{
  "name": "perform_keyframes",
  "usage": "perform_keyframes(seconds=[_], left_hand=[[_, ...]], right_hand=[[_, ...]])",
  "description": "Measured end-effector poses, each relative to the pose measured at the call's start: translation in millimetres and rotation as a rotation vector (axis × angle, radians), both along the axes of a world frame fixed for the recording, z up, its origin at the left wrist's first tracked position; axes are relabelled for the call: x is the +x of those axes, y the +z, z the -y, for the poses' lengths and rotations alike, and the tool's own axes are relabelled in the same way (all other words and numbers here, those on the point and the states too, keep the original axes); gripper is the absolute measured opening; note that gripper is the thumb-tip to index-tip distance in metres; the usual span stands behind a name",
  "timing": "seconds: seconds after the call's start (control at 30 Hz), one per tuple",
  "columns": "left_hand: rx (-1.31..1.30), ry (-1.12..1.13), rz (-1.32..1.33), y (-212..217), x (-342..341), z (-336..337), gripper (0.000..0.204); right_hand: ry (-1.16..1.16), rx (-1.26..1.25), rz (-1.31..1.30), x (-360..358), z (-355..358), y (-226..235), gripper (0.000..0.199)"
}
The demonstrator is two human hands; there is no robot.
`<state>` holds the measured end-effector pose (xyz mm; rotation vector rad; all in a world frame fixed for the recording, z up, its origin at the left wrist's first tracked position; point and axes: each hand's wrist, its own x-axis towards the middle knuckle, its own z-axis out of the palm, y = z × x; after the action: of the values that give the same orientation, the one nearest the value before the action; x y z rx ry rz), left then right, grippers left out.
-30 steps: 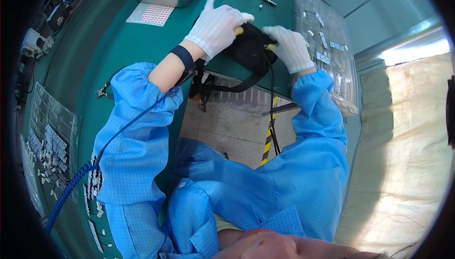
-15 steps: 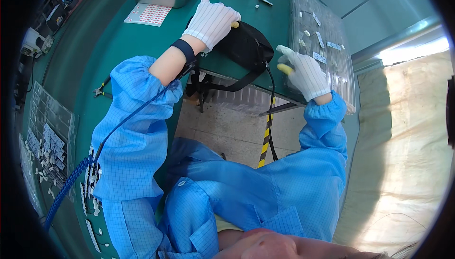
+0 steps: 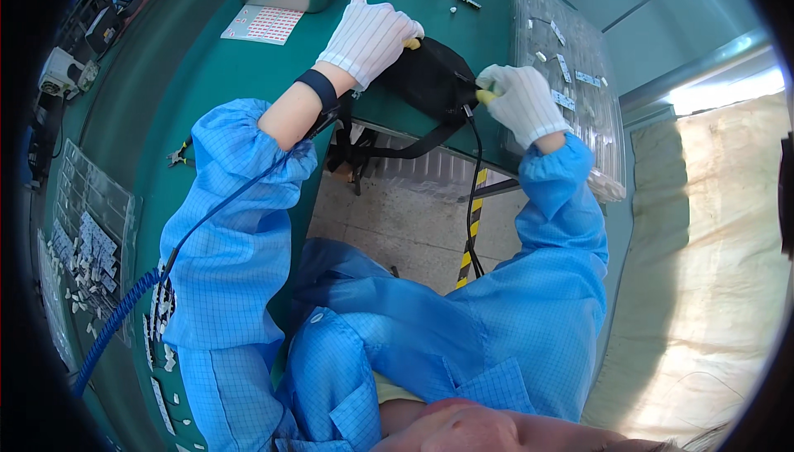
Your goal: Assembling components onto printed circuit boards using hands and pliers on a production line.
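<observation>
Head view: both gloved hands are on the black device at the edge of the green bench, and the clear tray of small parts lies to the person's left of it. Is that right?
Not quite. The head view shows the clear tray of small parts to the person's right of the black device, not the left. The rest holds: the left hand and right hand, both gloved, are on the device at the edge of the green bench.

head-worn fisheye, looking steeply down, close

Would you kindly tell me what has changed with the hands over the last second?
The right hand, lifted off half a second ago, has come back onto the right end of the black box-shaped device, where the black cable leaves it. The left hand stays flat on the device's left side; the green worktable is unchanged.
</observation>
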<state>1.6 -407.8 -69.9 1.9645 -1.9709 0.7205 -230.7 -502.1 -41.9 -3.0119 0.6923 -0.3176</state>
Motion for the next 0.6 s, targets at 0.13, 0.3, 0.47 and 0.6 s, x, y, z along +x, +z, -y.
perform_keyframes(seconds=[0.13,0.3,0.47,0.6], left_hand=[[-0.043,0.022,0.006,-3.1,0.3,2.0,0.028],[-0.047,0.108,0.033,-2.8,-7.4,9.7,0.025],[-0.179,0.095,0.039,-5.1,0.2,11.3,0.022],[-0.240,0.050,-0.106,6.0,-19.6,26.8,0.023]], right_hand=[[-0.059,-0.121,-0.200,-12.5,-18.0,6.0,0.013],[-0.069,-0.240,-0.384,-9.9,-24.2,-13.4,0.015],[-0.047,-0.166,-0.357,-16.4,-17.0,18.4,0.012],[-0.004,-0.130,-0.234,-39.2,-19.3,33.8,0.016]])
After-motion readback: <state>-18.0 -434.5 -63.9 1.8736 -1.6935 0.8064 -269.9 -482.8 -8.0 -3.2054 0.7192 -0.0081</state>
